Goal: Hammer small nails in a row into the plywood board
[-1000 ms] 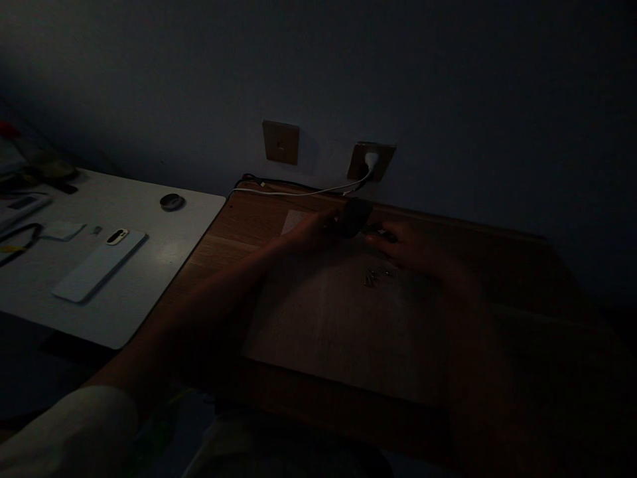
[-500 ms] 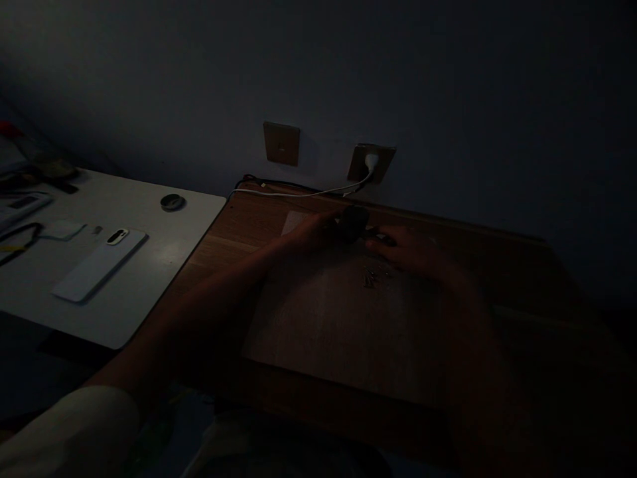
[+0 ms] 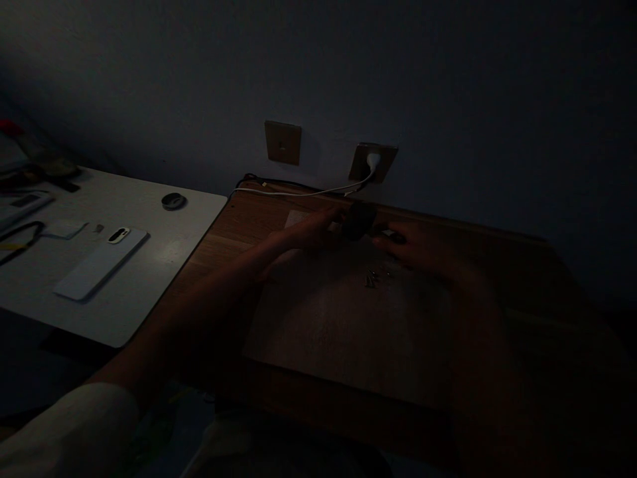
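The scene is very dim. My left hand (image 3: 318, 228) is closed on the edge of a dark, rounded object (image 3: 360, 220) whose kind I cannot tell. My right hand (image 3: 411, 244) is just to its right, fingers curled around something dark and small that reaches toward the object. Whether the two touch is lost in shadow. Below the right hand, several small metal screws (image 3: 370, 279) lie in a loose group on a flat light-brown board (image 3: 328, 332).
The board rests on a wooden table (image 3: 219, 245) against the wall. A white cable (image 3: 298, 194) runs along the back to a wall socket (image 3: 385, 162). On the white table (image 3: 154, 265) at left are a phone (image 3: 99, 265) and a small round dark tin (image 3: 173, 201).
Both hands and the dark object have shifted slightly to the right. The right hand's fingers have moved a little around the thing they hold. The screws stay on the board.
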The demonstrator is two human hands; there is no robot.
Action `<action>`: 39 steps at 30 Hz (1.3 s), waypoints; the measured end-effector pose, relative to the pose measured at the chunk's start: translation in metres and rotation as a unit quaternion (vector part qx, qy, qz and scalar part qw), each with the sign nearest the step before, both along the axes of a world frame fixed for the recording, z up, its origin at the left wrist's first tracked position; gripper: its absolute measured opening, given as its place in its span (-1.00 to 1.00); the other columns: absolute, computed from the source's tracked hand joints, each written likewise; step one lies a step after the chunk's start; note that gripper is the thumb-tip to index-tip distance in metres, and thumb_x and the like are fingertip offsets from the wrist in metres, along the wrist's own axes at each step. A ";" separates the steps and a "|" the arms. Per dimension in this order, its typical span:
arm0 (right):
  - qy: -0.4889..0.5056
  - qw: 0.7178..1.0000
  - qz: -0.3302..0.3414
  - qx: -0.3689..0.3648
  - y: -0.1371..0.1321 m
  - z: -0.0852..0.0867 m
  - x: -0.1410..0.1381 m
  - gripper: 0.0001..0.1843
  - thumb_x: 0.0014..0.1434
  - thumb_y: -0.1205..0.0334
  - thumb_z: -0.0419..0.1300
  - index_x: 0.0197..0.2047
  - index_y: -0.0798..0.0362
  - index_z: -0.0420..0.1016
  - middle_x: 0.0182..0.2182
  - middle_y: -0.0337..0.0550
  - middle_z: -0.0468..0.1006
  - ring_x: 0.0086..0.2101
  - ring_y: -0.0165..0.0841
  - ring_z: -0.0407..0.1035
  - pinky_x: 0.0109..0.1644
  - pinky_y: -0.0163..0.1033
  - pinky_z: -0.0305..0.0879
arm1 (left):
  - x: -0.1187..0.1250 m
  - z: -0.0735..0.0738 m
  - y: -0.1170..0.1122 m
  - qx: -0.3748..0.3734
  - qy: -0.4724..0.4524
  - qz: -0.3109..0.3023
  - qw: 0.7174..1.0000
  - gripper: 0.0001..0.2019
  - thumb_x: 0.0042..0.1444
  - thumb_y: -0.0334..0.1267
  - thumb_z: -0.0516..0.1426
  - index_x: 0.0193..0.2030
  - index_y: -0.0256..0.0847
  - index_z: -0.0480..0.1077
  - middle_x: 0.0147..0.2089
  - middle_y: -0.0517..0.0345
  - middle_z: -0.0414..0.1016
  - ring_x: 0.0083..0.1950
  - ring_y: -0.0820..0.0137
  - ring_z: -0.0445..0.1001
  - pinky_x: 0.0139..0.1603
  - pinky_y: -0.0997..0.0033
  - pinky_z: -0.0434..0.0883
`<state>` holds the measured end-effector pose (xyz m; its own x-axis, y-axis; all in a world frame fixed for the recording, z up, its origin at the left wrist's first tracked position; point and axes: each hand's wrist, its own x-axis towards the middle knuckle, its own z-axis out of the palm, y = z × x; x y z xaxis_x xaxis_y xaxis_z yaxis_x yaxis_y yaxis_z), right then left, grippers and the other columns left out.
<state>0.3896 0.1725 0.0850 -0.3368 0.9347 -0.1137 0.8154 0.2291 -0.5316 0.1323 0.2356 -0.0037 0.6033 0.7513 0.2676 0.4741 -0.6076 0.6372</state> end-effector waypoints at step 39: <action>0.050 0.989 -0.136 0.021 0.001 0.007 0.047 -0.68 0.25 -0.08 0.26 -0.38 -0.05 0.39 -0.46 -0.18 0.49 -0.50 -0.31 0.33 -0.47 -0.21 0.16 | 0.032 0.008 -0.004 0.055 0.005 -0.025 0.998 -0.80 0.20 -0.41 0.24 -0.08 -0.20 0.65 0.02 0.00 0.70 0.05 0.24 0.64 0.16 0.24 0.49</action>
